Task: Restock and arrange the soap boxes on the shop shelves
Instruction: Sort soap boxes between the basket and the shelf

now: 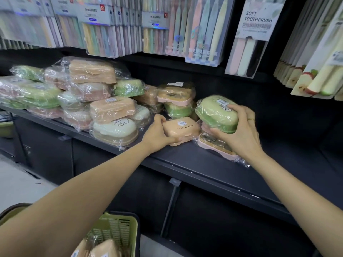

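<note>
Soap boxes: we are arranging, our left hand (157, 131) gripping the peach box (179, 129), our right hand (239, 130) gripping the green box (215, 114) near the shelf (194, 164) front edge; next, seating both squarely.

Right hand (239, 130) covers part of the green plastic-wrapped soap box (216, 114); the box under it is mostly hidden. Green slotted plastic basket (118, 225) cut off at bottom edge, contents partly out of frame. Hanging toothbrush packs (100, 25) cropped at top, small print unreadable.
</note>
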